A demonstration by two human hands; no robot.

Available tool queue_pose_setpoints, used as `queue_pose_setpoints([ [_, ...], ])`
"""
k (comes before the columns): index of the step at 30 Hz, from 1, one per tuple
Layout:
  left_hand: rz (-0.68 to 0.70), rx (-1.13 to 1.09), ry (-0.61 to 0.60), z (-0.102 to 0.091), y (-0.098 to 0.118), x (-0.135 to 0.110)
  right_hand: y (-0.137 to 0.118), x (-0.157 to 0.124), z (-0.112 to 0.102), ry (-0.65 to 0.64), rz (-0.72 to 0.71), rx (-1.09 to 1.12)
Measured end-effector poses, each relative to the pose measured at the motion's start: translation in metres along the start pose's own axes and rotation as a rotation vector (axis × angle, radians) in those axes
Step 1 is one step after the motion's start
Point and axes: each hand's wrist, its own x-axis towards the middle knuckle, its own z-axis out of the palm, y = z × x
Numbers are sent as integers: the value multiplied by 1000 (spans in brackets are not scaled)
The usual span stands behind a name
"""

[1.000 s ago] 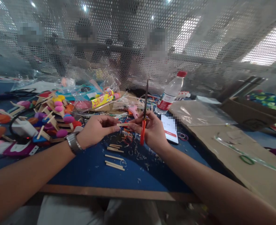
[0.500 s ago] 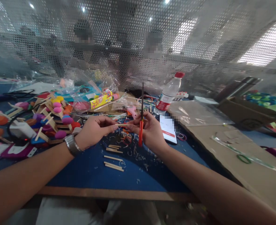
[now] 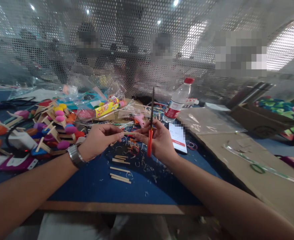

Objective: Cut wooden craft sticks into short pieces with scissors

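Note:
A short wooden stick (image 3: 129,133) is stretched level between my two hands, above the blue tabletop. My left hand (image 3: 99,139), with a watch at the wrist, pinches its left end between thumb and fingers. Closed around the other end is my right hand (image 3: 160,141), which also keeps a pair of scissors (image 3: 149,143) with orange handles and dark blades pointing up. Several more wooden sticks (image 3: 120,169) lie below the hands in loose rows. Orange and white scraps (image 3: 134,146) are scattered behind and beside them.
Coloured pieces with wooden sticks (image 3: 54,133) crowd the left side. A water bottle (image 3: 175,103) stands behind a phone (image 3: 177,138) at right. Cardboard (image 3: 226,156) and an open box (image 3: 261,121) are further right. A perforated metal screen (image 3: 132,43) rises at the back.
The view has shifted very slightly. Both hands keep the same grip on the stick, and the scissors stay upright in my right hand.

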Motion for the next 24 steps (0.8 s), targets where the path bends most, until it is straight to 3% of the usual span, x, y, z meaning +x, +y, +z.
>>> queue_pose_setpoints([
  [10, -3, 62, -67, 2, 1, -2, -4, -1, 1, -22, 3, -86],
  [24, -16, 57, -46, 2, 3, -3, 0, -2, 1, -7, -9, -30],
])
